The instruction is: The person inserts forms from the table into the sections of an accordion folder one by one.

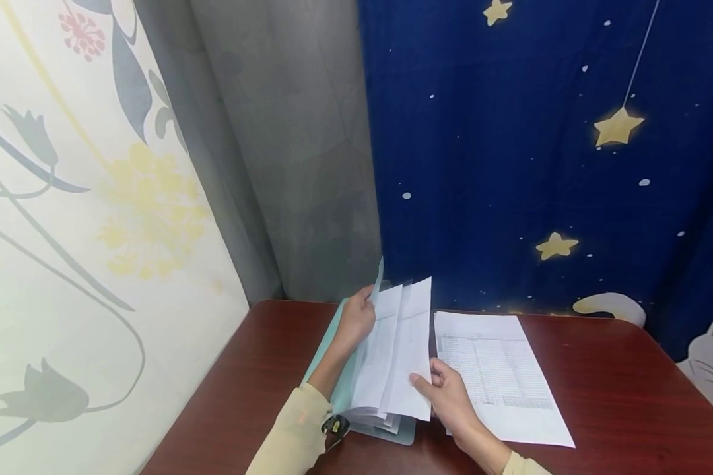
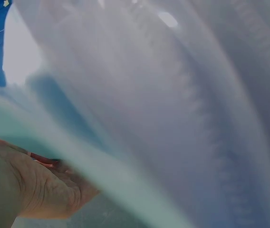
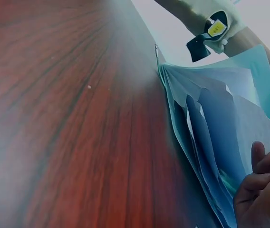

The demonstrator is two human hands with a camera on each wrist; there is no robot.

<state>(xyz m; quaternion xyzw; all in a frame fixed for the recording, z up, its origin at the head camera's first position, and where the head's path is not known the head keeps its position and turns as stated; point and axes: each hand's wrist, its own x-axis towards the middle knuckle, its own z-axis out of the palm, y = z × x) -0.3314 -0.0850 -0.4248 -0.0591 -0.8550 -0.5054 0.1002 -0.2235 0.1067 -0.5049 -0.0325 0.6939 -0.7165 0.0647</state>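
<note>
A light teal folder [image 1: 327, 346] stands partly open on the table, with clear sleeves and white sheets fanned inside it. My left hand [image 1: 355, 322] grips its raised cover near the top; in the left wrist view the blurred sleeves [image 2: 149, 109] fill most of the picture beside that hand [image 2: 44, 187]. With thumb in front and fingers behind, my right hand [image 1: 451, 399] pinches the lower right edge of the front white sheet [image 1: 414, 343]. From the right wrist view, the folder's pages [image 3: 220, 123] spread out from the spine, and the right hand's curled fingers [image 3: 256, 183] overlap them.
A loose sheet printed with a table [image 1: 502, 379] lies flat to the right of the folder. The dark red wooden table [image 1: 214, 402] reaches back to a grey curtain [image 1: 309, 165] and a blue star-patterned curtain [image 1: 481, 152]. A floral panel [image 1: 125, 277] stands along the left.
</note>
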